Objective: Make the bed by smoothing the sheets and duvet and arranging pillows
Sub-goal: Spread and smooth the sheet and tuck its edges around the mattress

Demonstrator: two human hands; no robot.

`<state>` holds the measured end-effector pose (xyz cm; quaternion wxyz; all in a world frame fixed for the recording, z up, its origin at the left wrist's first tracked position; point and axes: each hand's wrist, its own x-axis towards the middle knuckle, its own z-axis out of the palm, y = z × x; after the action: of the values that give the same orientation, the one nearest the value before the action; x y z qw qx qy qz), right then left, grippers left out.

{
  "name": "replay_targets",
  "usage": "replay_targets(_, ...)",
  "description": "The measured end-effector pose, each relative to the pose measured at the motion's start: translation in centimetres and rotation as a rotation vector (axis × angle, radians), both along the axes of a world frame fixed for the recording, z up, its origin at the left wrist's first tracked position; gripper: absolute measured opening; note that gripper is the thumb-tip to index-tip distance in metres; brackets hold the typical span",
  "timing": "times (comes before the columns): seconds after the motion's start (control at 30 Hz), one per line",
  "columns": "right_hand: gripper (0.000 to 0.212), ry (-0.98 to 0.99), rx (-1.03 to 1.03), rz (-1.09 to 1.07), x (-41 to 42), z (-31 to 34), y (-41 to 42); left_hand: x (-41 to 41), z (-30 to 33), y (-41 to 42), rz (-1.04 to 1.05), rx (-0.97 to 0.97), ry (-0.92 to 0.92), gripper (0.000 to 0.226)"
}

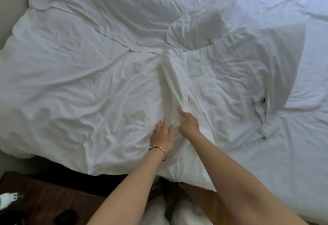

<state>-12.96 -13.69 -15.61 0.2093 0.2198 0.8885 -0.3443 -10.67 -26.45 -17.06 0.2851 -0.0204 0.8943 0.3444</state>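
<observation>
- The duvet (79,86) lay crumpled across the near and left part of the bed, its edge hanging over the near side; the bare sheet (292,153) showed to the right.
- The left hand (162,137) rested flat on the duvet, fingers spread and fairly straight, probably to pin the cloth down while the other hand pulled.
- The right hand (188,124) pinched a raised fold (173,75) of the duvet, thumb up against the ridge and fingers curled under it; the grip looked meant to lift or draw the bunched cloth flat.
- The fold ran from the hands away toward the middle of the bed.
- Pillows: two could be counted, one (110,8) at the far left and one (198,26) near the middle, both rumpled and not yet arranged.
- One bracelet (160,151) sat on the left wrist.
- Two hands, one duvet, one sheet in sight.
</observation>
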Motion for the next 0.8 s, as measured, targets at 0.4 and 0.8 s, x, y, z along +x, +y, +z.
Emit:
replay_targets(0.4, 0.055, 0.092, -0.259, -0.087, 11.7, 1.0, 3.6, -3.8, 1.2, 7.1, 0.064, 0.402, -0.111, 0.091)
replay_targets(0.8, 0.132, -0.144, 0.151, -0.091, 7.4, -4.9, 11.3, -3.7, -2.8, 9.5, 0.132, 0.386, -0.044, 0.094)
